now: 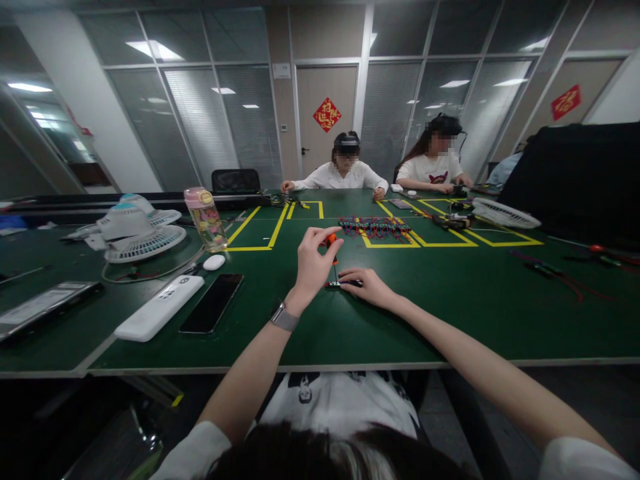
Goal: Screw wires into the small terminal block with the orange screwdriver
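Note:
My left hand (316, 261) is closed around the orange handle of a screwdriver (335, 263), held upright with its shaft pointing down. Under its tip lies a small circuit board (333, 285) on the green table. My right hand (371, 289) rests low on the table, its fingers closed on the board's right end, where something dark shows beneath them. The fingertips partly cover the board, so its details are too small to make out. Beyond my hands lies a row of small circuit boards with red and blue wires (375, 228).
Left of me are a black phone (212, 304), a white power bank (160, 309), a white round-edged case (214, 263), a water bottle (207, 220) and a fan (140, 230). Wired parts (545, 268) lie to the right. Two people sit across the table (450, 320).

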`<state>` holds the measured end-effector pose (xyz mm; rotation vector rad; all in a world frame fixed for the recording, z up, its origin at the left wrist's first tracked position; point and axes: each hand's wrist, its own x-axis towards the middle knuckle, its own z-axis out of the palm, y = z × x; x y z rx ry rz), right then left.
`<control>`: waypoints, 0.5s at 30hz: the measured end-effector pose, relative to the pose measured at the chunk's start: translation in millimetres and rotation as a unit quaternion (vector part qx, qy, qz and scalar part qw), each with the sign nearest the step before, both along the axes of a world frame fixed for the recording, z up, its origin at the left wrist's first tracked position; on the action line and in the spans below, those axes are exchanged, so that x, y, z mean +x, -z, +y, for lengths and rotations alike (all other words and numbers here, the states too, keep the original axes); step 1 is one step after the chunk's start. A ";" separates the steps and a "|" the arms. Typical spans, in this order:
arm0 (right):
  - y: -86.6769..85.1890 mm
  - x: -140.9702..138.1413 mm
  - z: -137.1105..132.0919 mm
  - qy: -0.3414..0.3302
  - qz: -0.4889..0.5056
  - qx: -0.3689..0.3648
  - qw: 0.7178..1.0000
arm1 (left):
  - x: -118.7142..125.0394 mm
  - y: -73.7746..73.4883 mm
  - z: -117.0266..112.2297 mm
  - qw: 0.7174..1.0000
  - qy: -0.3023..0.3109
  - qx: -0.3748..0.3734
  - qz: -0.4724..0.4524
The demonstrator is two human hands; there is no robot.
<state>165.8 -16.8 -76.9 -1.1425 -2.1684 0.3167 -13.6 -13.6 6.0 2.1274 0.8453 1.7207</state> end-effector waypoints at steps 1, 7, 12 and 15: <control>0.0 -0.1 -0.1 0.001 0.002 0.000 1.000 | -0.2 0.3 0.1 1.000 -0.023 0.001 0.001; -0.1 -0.8 -0.7 0.001 0.007 0.002 1.000 | 0.5 0.8 2.2 1.000 0.017 -0.012 0.016; -1.0 -0.8 -0.8 0.002 0.002 0.000 1.000 | -0.2 0.7 1.1 1.000 0.009 -0.003 0.014; -0.8 -0.5 -0.7 0.002 -0.002 0.002 1.000 | -0.7 0.3 1.4 0.999 -0.030 -0.006 0.014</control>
